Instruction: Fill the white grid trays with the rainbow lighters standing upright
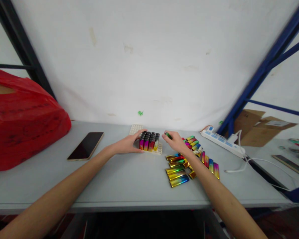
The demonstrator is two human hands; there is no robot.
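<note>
- Left hand point(127, 144), near the middle of the frame: its grip is grasping the left end of the white tray point(157, 151), thumb at the near corner, finger at the far one.
- The tray looks like pale moulded plastic with rounded sockets, uncovered along its right side.
- Upright pieces point(146, 144) stand packed in rows in it, dark-topped, with slick metallic sides fading from magenta and red to gold.
- Right hand point(176, 142), just right of the tray: its grip is clenched on a small greenish piece point(168, 135), mostly hidden by the fingers.
- Loose pieces point(177, 176), oblong and mirror-glossy, lie right of centre, partly under the right forearm, in gold, blue, green and red.
- A second tray point(135, 129), pale and dimpled, lies behind the left hand on the smooth grey table point(119, 186).
- Left of centre, a flat glass-faced phone point(86, 146); at the left edge, a crinkled red plastic bag point(25, 122).
- Right, a white power strip point(223, 142) with a thin cable.
</note>
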